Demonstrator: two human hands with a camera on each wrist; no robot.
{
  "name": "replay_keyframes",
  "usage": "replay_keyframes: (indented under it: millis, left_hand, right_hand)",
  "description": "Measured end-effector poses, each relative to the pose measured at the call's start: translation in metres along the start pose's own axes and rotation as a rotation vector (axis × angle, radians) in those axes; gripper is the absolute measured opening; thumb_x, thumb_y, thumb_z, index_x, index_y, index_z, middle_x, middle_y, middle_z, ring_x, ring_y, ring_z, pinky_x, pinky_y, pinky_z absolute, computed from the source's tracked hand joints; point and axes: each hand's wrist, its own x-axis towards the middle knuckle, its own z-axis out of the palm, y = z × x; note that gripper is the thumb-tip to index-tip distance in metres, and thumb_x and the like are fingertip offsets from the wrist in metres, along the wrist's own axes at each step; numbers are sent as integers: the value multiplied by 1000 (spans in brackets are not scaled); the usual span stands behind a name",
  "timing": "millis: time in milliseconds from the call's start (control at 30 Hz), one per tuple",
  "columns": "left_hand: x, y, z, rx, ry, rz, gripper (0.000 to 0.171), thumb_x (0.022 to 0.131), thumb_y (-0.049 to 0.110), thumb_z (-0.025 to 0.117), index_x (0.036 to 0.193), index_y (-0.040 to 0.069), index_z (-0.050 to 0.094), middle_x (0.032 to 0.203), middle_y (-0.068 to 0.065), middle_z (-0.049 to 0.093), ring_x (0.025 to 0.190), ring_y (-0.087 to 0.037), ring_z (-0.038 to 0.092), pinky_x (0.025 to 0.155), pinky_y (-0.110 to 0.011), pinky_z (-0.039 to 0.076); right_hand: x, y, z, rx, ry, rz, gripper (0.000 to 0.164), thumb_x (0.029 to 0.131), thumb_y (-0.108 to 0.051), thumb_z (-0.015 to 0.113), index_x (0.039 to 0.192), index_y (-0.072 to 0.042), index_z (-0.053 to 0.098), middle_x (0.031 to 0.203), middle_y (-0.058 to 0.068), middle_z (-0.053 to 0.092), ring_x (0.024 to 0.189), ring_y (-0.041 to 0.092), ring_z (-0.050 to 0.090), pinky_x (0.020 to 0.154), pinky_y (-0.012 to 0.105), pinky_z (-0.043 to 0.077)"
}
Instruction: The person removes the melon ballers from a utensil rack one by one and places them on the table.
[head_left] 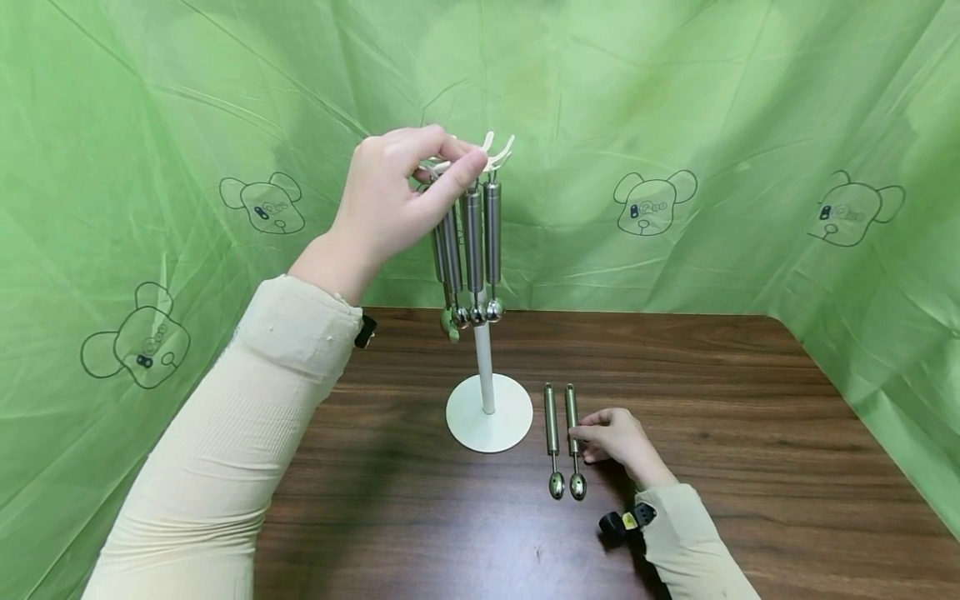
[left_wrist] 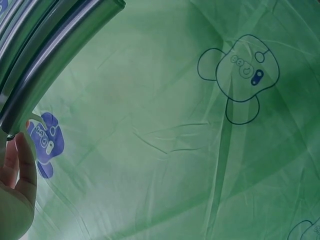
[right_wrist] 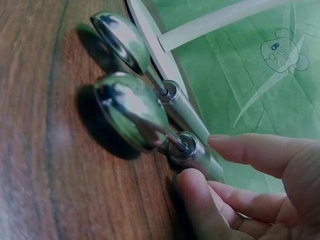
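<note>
Left scoop [head_left: 551,421], right scoop [head_left: 572,408] are leaving a slim gap between; white stand [head_left: 484,367] is blocking passage leftward; tabletop [head_left: 757,417] is offering room right of right hand [head_left: 618,437].

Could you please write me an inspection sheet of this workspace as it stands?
Surface: dark wood-grain table, with glare towards the front.
Job's things: white stand upright, with several metal utensils hanging from its top; left spoon and right spoon lie side by side, apart, on the table beside the base.
Clutter: nothing seen.
Left hand: at the stand's top, among the hooks; its exact hold is hidden.
Right hand: fingers at the right spoon's handle; firmness of grip unclear.
Cables: nothing seen.
Surroundings: wrinkled green fabric printed with bear-head outlines.
</note>
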Motion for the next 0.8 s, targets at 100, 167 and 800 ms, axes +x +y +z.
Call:
replay_keyframes:
  millis: [100, 167, 800]
  left_hand:
    - [0, 0, 1, -2, -1, 4, 27, 96, 30, 61, 88, 8, 72, 109, 0, 76, 92, -12, 69, 77, -26, 55]
    - [0, 0, 1, -4, -1, 7, 27, 96, 30, 61, 88, 7, 73, 108, 0, 76, 92, -12, 68, 76, -27, 55]
    - [3, 2, 7, 13, 29, -1, 24, 95, 34, 65, 96, 12, 76, 100, 4, 78, 88, -10, 68, 72, -24, 55]
  right_hand:
    - [0, 1, -2, 17, -20, -2, 38, 86, -13, 74, 108, 14, 61, 77, 7, 68, 55, 11, 64, 54, 26, 58]
    - [1, 1, -4, 25, -20, 3, 40, 86, -15, 75, 109, 14, 61, 78, 7, 68, 56, 11, 64, 55, 26, 58]
    - [-8, -55, -25, 32, 25, -177, 51, 89, -23, 74, 122, 13, 58, 88, 10, 70, 62, 15, 67, 64, 34, 62]
